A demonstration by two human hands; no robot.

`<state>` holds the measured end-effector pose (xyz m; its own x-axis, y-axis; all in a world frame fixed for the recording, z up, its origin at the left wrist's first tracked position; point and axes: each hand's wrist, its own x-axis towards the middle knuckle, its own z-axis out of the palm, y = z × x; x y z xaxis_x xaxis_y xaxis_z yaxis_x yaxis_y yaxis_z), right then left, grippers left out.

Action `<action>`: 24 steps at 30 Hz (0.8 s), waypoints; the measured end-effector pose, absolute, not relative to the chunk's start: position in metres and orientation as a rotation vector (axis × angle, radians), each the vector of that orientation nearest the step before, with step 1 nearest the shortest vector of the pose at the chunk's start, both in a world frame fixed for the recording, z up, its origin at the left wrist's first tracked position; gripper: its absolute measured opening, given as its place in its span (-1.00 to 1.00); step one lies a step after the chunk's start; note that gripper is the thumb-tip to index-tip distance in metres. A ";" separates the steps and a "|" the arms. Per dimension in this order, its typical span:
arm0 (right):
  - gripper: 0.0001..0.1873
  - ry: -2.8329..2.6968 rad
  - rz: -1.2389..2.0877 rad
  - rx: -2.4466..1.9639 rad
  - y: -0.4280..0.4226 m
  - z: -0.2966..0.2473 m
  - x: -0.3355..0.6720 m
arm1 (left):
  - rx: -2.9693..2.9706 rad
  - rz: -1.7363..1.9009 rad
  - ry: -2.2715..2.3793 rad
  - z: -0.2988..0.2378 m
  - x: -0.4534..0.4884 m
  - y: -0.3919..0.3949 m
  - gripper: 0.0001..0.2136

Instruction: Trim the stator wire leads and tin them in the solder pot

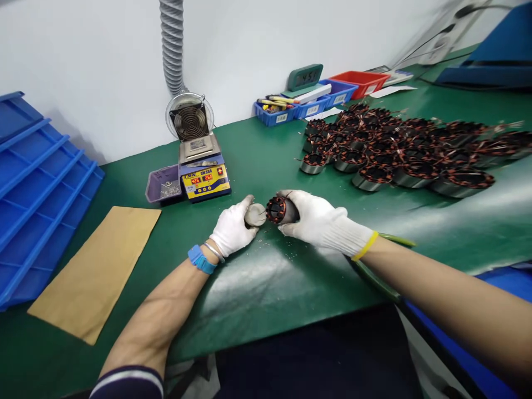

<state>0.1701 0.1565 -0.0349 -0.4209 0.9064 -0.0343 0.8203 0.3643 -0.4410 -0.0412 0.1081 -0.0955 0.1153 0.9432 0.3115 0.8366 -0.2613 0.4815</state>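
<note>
My right hand [310, 216], in a white glove, grips a motor stator [276, 210] with black and copper windings. The stator is tipped on its side, its wound end facing left. My left hand [235, 226], also gloved, closes around a small round pale container [255, 214]. Thin wire ends from the stator reach over the container's mouth; whether they touch what is inside I cannot tell. Both hands are low over the green table [266, 288], with small bright specks scattered beneath them. Behind my left hand stands a solder pot [205, 180] with red number displays.
Many more stators [374, 176] crowd the table's right side. A purple tray [164, 185] adjoins the solder pot, below a grey exhaust hose [172, 44]. Brown cardboard [97, 266] and blue crates [37, 205] are at left. Blue bins [274, 116] line the wall.
</note>
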 end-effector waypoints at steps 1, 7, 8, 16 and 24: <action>-0.16 -2.430 0.565 -1.589 0.156 -0.031 0.170 | 2.225 0.862 1.751 -0.097 -0.042 0.109 -0.32; -0.29 -2.496 0.497 -1.766 0.147 -0.014 0.165 | 2.196 0.926 1.698 -0.102 -0.038 0.110 -0.37; -0.33 -2.495 0.502 -1.784 0.146 -0.013 0.165 | 2.183 0.934 1.703 -0.101 -0.037 0.110 -0.39; -0.52 -2.451 0.445 -1.887 0.151 -0.015 0.165 | 2.157 0.937 1.732 -0.099 -0.036 0.111 -0.46; -0.56 -2.630 0.394 -1.690 0.152 -0.001 0.167 | 2.313 0.871 1.716 -0.095 -0.036 0.109 -0.46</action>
<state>0.1673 0.1518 -0.0012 -0.4248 0.8941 -0.1418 0.8965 0.3936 -0.2035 -0.0360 0.1092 -0.0950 0.1852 0.9113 0.3677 0.8347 -0.3433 0.4305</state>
